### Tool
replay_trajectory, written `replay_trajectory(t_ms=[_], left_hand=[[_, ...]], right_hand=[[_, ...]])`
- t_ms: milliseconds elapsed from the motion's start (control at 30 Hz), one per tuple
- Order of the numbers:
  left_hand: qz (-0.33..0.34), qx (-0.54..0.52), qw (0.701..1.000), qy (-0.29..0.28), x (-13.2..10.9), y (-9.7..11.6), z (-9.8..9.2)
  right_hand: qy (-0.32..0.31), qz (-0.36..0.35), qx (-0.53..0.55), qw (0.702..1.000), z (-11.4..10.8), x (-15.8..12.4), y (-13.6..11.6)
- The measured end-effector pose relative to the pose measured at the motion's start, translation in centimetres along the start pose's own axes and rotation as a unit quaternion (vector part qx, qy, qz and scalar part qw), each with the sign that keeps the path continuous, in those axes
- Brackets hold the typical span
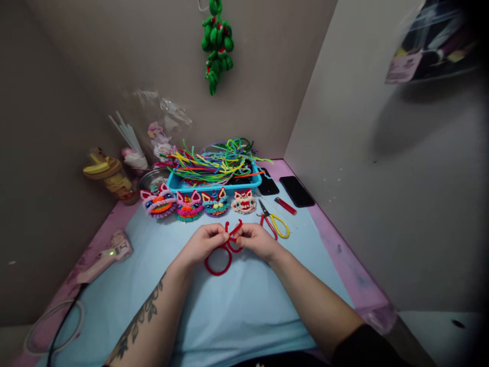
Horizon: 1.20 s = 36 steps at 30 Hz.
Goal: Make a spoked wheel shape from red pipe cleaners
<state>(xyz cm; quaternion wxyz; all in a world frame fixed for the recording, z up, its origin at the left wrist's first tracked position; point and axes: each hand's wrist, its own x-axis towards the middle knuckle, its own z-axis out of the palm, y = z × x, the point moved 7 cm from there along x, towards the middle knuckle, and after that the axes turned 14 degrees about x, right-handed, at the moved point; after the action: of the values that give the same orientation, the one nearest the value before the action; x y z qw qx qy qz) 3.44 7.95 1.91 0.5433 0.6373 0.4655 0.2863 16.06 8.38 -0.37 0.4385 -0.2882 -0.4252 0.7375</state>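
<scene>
Between my two hands is a red pipe cleaner (218, 274), bent into a large round loop with a smaller loop to its right and two free ends pointing up. My left hand (208, 239) pinches it near the middle, thumb against fingers. From the other side my right hand (255, 239) pinches it as well, fingertips close to those of my left hand. Part of the smaller loop is hidden behind my right fingers. Just beyond my hands sit a pink-and-cream lion head (243, 202) and a teal one (215, 203), both made of pipe cleaners.
Scissors (280, 226) and a red lighter (286, 206) lie to the right, near a black phone (297, 191). A blue tray (214, 187) of colourful pipe cleaners stands behind. At left are a pink glue gun (105, 259) with a cord and a drink cup (114, 179).
</scene>
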Motion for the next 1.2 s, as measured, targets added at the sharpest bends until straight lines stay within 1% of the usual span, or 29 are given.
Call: replay_trajectory(t_ms=[167, 367, 567, 733, 867, 967, 1067, 1200], left_hand=[[-0.008, 0.01, 0.999, 0.03, -0.2, 0.0, -0.8], [-0.012, -0.004, 1.0, 0.008, -0.2, -0.1, -0.4], [-0.025, -0.032, 0.999, 0.02, -0.1, -0.6, -0.8], [-0.039, -0.049, 0.998, 0.006, 0.0, -1.2, -0.6], [-0.043, -0.067, 0.997, 0.019, 0.0, -1.0, -0.6], [-0.045, -0.093, 0.994, 0.029, -0.1, -0.8, -0.8], [-0.05, -0.114, 0.992, 0.027, -0.1, -0.7, -0.7], [-0.063, -0.124, 0.99, 0.021, -0.1, -1.0, -0.4]], right_hand=[[-0.01, 0.02, 0.019, 1.0, -0.2, 0.0, 0.4], [-0.003, 0.018, 0.047, 0.999, -0.4, -0.1, 0.5], [-0.022, 0.025, 0.072, 0.997, -0.1, -0.3, 0.1], [-0.02, 0.02, 0.082, 0.996, -0.4, -0.2, 0.2], [-0.017, 0.017, 0.094, 0.995, -0.6, -0.2, 0.2], [-0.037, 0.019, 0.105, 0.994, -0.4, -0.3, -0.2], [-0.053, 0.026, 0.108, 0.992, -0.1, -0.3, -0.4], [-0.046, 0.017, 0.108, 0.993, -0.1, -0.3, -0.5]])
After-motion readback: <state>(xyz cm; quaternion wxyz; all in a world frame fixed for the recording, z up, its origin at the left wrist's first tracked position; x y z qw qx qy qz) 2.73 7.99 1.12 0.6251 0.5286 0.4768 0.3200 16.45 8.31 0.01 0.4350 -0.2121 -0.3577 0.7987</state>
